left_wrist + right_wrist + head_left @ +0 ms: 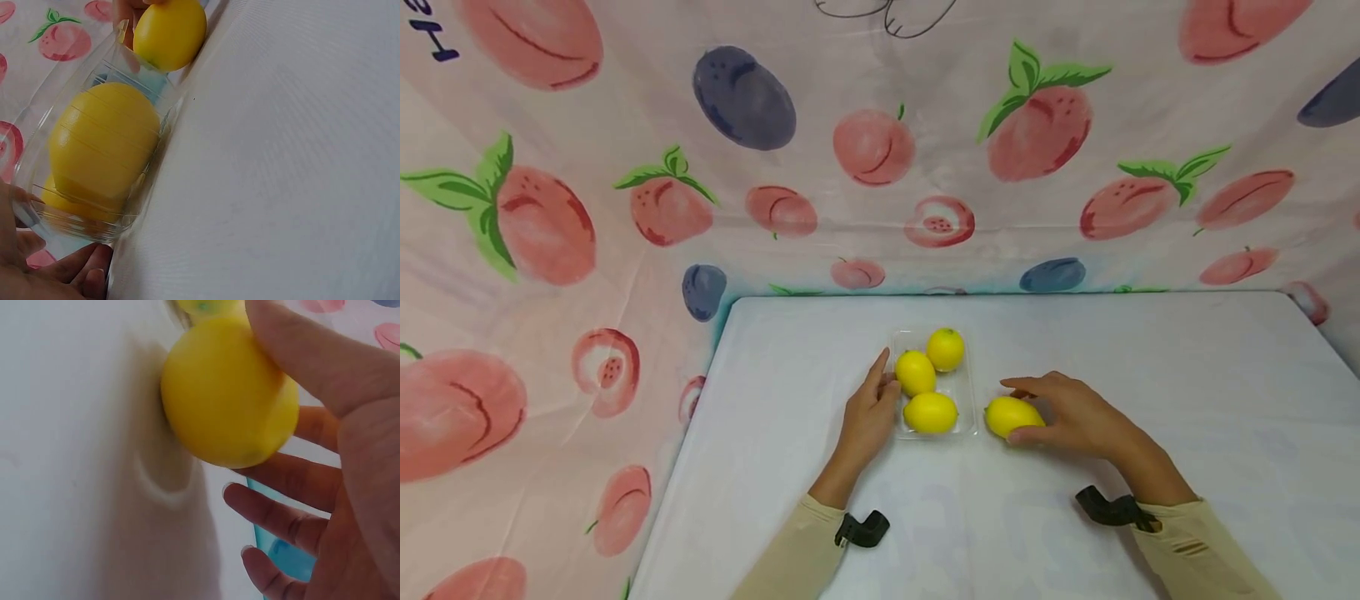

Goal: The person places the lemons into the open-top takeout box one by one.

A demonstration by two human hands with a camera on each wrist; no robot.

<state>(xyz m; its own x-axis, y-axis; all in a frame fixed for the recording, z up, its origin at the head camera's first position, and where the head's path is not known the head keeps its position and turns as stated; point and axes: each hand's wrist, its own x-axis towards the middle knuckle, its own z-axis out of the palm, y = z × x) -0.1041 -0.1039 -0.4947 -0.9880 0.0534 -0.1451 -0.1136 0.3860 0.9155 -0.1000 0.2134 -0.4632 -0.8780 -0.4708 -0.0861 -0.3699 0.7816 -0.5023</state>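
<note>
A clear plastic tray (pixel 957 385) on the table holds three yellow lemons, one at the back right (pixel 945 349), one at the left (pixel 915 372) and one across the front (pixel 930 413). My left hand (pixel 870 412) holds the tray by its left wall, fingertips at the rim and low against the side. To the right of the tray, a fourth lemon (pixel 1011 416) is held in my right hand (pixel 1071 415). Seen from the right wrist, the thumb (pixel 312 356) lies over that lemon (pixel 228 394), with fingers on its other side and the lower fingers spread loosely.
A white cloth covers the table (pixel 1187 400). Behind it and on the left hangs a fruit-printed curtain (pixel 865 67). Black wrist mounts (pixel 863 529) sit at both sleeve cuffs.
</note>
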